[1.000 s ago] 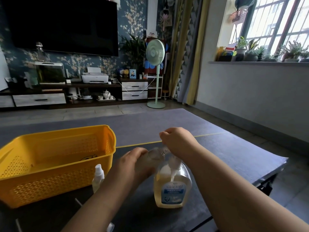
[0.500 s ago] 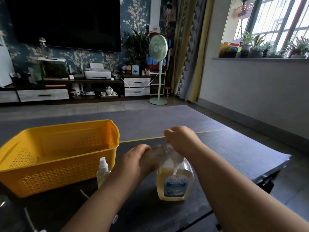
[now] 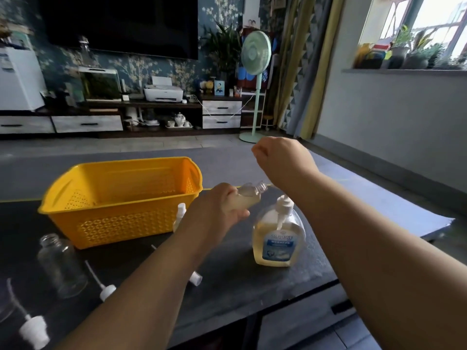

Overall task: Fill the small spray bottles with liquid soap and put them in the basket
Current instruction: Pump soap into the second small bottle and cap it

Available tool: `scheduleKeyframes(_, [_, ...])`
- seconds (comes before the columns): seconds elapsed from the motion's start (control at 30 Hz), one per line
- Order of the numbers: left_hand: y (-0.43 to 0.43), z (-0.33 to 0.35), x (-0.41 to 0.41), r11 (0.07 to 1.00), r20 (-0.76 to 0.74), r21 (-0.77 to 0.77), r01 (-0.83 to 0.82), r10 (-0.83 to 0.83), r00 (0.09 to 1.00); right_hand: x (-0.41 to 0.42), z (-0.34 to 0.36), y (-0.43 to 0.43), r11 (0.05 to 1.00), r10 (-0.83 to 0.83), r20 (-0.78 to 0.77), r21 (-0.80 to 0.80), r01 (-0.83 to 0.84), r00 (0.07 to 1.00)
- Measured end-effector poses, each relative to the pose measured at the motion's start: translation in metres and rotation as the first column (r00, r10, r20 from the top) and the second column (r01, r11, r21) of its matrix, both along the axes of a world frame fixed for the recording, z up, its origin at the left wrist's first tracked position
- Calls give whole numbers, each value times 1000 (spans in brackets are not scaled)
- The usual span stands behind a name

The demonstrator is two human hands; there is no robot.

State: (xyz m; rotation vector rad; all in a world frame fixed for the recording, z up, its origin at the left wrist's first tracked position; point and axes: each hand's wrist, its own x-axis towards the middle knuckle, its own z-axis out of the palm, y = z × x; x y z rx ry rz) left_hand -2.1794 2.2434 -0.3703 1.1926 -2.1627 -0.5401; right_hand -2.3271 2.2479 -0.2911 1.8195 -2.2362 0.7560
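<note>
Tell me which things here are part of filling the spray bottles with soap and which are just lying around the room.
For the job: small bottle in the left hand, soap bottle, yellow basket, empty bottle, capped spray bottle, loose spray caps.

Just lying about: fan, printer, television, tea set, window plants.

- Small spray bottle point(image 3: 249, 198): clear, uncapped, part-filled with cloudy soap, tilted neck-right in my left hand point(image 3: 217, 208).
- Soap pump bottle point(image 3: 278, 238): amber liquid, blue label, upright, just right of that hand.
- Second small bottle point(image 3: 180, 215): white-capped, upright, behind my left wrist.
- Yellow basket point(image 3: 121, 198): perforated, left of the hand.
</note>
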Motion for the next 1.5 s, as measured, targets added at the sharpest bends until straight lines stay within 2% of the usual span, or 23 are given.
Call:
scheduleKeyframes(0.17, [8, 7, 45, 996, -20, 35, -77, 77, 997, 34, -1, 14, 990, 133, 69, -52, -129, 989])
scheduleKeyframes(0.27, [14, 6, 78, 984, 21, 112, -136, 134, 991, 54, -11, 23, 976, 204, 94, -94, -196, 974])
scheduleKeyframes(0.33, [17, -1, 101, 962, -44, 194, -191, 203, 978, 67, -23, 29, 959, 276, 81, -89, -268, 958])
scheduleKeyframes(0.4, [21, -10, 121, 944, -97, 240, -225, 254, 962, 79, -44, 31, 937, 346, 56, 25, -347, 937])
scheduleKeyframes(0.47, [23, -21, 136, 926, -115, 264, -269, 307, 945, 91, -67, 31, 888, 401, 24, 235, -395, 916])
scheduleKeyframes(0.57, [22, -35, 147, 902, -146, 312, -298, 355, 923, 103, -95, 32, 752, 504, -31, 508, -421, 863])
scheduleKeyframes(0.63, [21, -42, 150, 895, -193, 356, -269, 352, 916, 107, -109, 34, 681, 545, -36, 602, -418, 837])
scheduleKeyframes(0.73, [16, -50, 156, 891, -216, 387, -237, 337, 917, 106, -129, 32, 673, 541, 31, 584, -455, 841])
scheduleKeyframes(0.87, [6, -55, 163, 892, -220, 386, -233, 334, 916, 107, -138, 22, 645, 555, -39, 650, -401, 831])
scheduleKeyframes(1.1, [-2, -63, 168, 886, -220, 401, -232, 339, 915, 123, -156, 14, 599, 721, -132, 611, -517, 680])
scheduleKeyframes(1.17, [-2, -65, 168, 882, -225, 411, -230, 343, 912, 126, -156, 13, 597, 733, -74, 546, -588, 676])
scheduleKeyframes(1.23, [-2, -66, 168, 882, -241, 414, -226, 346, 907, 129, -155, 14, 646, 739, -35, 324, -691, 673])
scheduleKeyframes(1.27, [-1, -66, 167, 880, -252, 418, -227, 352, 901, 130, -152, 15, 695, 711, -12, 166, -699, 703])
scheduleKeyframes(1.3, [-2, -65, 167, 878, -255, 421, -229, 357, 898, 131, -146, 15, 751, 659, 37, 7, -660, 751])
scheduleKeyframes(1.37, [-2, -64, 168, 879, -235, 414, -239, 356, 904, 133, -124, 12, 840, 540, 278, -235, -489, 794])
scheduleKeyframes(1.4, [-2, -64, 168, 882, -230, 408, -234, 348, 909, 133, -110, 11, 865, 498, 434, -307, -396, 751])
scheduleKeyframes(1.43, [-3, -65, 169, 887, -238, 406, -218, 333, 912, 133, -95, 9, 878, 475, 574, -363, -313, 667])
scheduleKeyframes(1.5, [-2, -68, 169, 893, -264, 408, -189, 314, 912, 133, -70, 7, 876, 478, 731, -436, -205, 487])
